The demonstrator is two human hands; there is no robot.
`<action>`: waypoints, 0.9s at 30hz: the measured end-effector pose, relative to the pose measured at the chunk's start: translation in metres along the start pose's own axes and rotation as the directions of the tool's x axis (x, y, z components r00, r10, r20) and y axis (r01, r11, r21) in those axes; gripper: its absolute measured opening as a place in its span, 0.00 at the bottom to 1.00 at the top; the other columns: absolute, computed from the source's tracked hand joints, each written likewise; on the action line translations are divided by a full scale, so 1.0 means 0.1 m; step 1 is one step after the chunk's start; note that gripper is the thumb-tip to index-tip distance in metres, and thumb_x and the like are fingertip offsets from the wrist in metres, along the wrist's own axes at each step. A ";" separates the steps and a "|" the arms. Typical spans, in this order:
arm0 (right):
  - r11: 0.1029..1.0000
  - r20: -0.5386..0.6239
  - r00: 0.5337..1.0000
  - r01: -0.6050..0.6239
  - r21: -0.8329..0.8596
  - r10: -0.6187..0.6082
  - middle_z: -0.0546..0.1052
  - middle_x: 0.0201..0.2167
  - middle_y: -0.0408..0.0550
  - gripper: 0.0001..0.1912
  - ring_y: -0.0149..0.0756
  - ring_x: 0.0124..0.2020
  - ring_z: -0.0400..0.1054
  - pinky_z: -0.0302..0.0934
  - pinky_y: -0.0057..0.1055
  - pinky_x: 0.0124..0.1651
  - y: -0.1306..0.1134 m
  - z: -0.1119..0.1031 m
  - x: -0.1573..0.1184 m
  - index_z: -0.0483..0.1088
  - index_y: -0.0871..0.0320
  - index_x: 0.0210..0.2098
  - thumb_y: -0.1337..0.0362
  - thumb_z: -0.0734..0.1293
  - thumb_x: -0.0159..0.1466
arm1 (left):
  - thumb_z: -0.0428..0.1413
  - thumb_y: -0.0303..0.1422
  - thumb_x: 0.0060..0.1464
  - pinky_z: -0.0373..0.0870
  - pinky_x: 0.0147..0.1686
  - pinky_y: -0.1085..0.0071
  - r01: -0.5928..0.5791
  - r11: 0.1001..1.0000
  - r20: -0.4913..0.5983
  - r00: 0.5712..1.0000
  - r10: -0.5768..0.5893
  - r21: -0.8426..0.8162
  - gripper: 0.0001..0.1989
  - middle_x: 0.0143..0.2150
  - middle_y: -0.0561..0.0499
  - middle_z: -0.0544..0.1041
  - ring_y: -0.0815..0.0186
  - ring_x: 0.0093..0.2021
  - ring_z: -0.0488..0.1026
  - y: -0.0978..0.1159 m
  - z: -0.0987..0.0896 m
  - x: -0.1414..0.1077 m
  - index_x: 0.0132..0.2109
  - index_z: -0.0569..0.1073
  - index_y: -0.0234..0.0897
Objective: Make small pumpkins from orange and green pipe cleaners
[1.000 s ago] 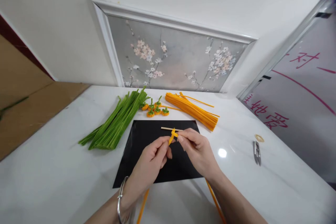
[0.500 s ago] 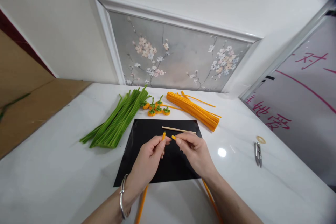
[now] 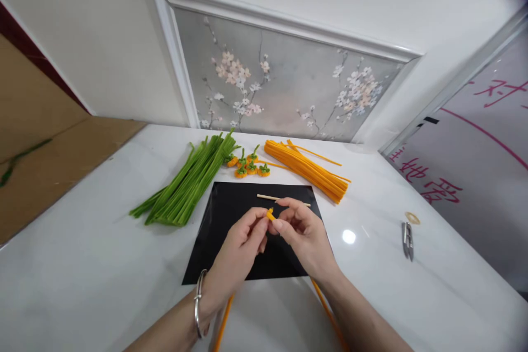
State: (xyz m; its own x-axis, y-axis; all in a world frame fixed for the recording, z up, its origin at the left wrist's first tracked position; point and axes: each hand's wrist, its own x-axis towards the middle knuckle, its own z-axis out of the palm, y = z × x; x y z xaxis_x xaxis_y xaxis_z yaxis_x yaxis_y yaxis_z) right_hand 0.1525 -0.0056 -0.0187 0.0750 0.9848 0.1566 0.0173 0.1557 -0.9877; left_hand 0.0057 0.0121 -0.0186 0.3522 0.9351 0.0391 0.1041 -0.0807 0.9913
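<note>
Above a black mat, my left hand and my right hand meet, both closed in a pinch. Between their fingertips are the short ends of an orange pipe cleaner, touching or crossing each other. Long orange lengths hang below both hands toward the near edge; whether they form one stem is hidden by my palms. A thin wooden stick lies on the mat just beyond my right fingers, which partly cover it. Small orange persimmon-like pieces with green tops sit behind the mat.
A bundle of green pipe cleaners lies to the left, and orange pipe cleaners lie at the back right. Thread snips and a rubber band rest on the right side of the white table. Cardboard stands at the left.
My hands have come together: the two orange ends, apart before, now meet at the fingertips. My right index finger has lifted away from its thumb. The view has shifted slightly.
</note>
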 end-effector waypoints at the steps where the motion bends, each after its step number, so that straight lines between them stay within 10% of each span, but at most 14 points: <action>1: 1.000 0.008 1.000 -0.002 0.003 0.001 0.69 0.25 0.38 0.16 0.27 0.25 0.62 0.59 0.25 0.29 0.00 0.00 0.00 0.70 0.55 0.46 0.61 0.69 0.59 | 0.47 0.36 0.63 0.57 0.25 0.76 -0.019 0.999 0.001 1.000 0.019 0.031 0.09 0.24 0.58 0.64 0.72 0.24 0.59 -0.01 -0.01 0.00 0.36 0.68 0.38; 17: 0.982 0.010 0.994 0.105 -0.155 -0.105 0.72 0.28 0.43 0.08 0.31 0.29 0.67 0.63 0.28 0.31 0.05 -0.02 -0.01 0.77 0.55 0.38 0.65 0.67 0.60 | 0.49 0.37 0.61 0.67 0.28 0.74 -0.041 0.994 -0.013 0.999 0.043 0.098 0.14 0.24 0.54 0.72 0.69 0.26 0.69 0.08 -0.04 -0.01 0.31 0.72 0.36; 27: 0.954 -0.001 0.982 0.185 -0.235 -0.191 0.74 0.34 0.47 0.09 0.34 0.35 0.71 0.67 0.30 0.36 0.05 -0.02 -0.02 0.79 0.52 0.37 0.67 0.65 0.63 | 0.48 0.42 0.62 0.53 0.18 0.78 0.109 0.988 0.066 0.993 -0.102 -0.109 0.18 0.20 0.58 0.64 0.75 0.18 0.58 0.05 -0.01 -0.03 0.28 0.66 0.35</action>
State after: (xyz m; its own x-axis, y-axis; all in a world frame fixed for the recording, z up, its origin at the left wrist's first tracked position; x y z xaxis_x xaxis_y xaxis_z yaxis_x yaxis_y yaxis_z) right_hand 0.1540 -0.0072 -0.0240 0.0708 0.9369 0.3422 0.2649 0.3131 -0.9120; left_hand 0.0046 0.0095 -0.0141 0.4001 0.9137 -0.0708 0.0395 0.0600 0.9974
